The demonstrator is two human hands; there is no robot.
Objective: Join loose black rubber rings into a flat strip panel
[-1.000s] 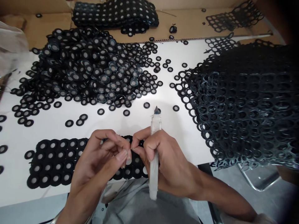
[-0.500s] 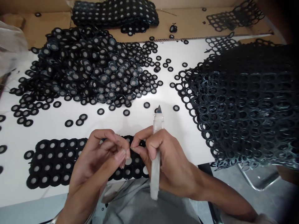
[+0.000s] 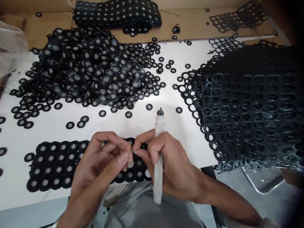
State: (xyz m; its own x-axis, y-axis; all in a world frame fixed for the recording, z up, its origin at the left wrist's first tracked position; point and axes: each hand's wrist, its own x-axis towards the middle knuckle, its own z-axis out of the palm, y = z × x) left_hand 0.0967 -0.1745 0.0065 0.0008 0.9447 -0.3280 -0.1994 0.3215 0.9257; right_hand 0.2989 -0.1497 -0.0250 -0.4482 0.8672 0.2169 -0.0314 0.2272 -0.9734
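My left hand (image 3: 97, 167) is closed in a pinch, thumb against fingertips; anything between them is too small to make out. Almost touching it are the pinched thumb and forefinger of my right hand (image 3: 174, 164). The curled fingers of that hand also hold a pen-like tool (image 3: 158, 180) with a whitish, translucent barrel, its dark pointed tip facing away from me. Under both hands lies a black rubbery sheet (image 3: 52, 164) with rows of raised rings around pale round centres. My hands hide its middle part.
A large heap of loose black rings (image 3: 87, 69) covers the table's back left, with strays around it. On the right stands a tall stack of perforated black sheets (image 3: 249, 104). Folded ringed sheets (image 3: 116, 14) rest on cardboard (image 3: 190, 23) at the back.
My right hand and the pen-like tool have shifted very slightly left, bringing its fingertips closer to my left ones. Everything else looks the same.
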